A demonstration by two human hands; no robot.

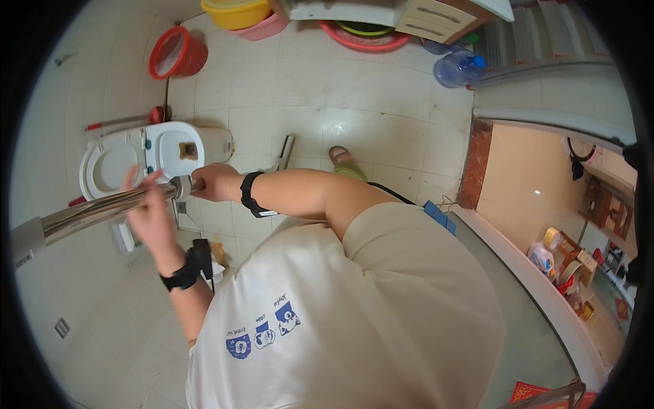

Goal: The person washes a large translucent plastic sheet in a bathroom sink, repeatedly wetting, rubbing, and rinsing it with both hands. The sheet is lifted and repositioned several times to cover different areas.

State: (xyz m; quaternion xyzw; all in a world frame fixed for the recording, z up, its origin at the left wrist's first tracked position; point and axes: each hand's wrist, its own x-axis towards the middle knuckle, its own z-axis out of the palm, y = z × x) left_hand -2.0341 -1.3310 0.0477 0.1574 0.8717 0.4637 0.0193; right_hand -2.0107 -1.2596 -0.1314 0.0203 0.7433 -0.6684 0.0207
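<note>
A shiny metal pole (95, 213) comes in from the left edge and narrows past a grey collar (181, 188). Just beyond that collar, my right hand (216, 183) is wrapped round the pole. My left hand (151, 213) is blurred over the thicker part of the pole, its fingers stretched out and apart; whether it touches the metal I cannot tell. Low by the floor beyond my right forearm lies a narrow grey bar-shaped head (286, 151); its link to the pole is hidden by my arm. Each wrist wears a black band.
A toilet (112, 170) with its lid raised stands by the left wall, a red-handled plunger (126, 123) beside it. Further back are a red bucket (178, 54), stacked basins (238, 13), a cabinet (436, 20) and a blue water bottle (458, 69). A doorway sill (475, 163) lies right.
</note>
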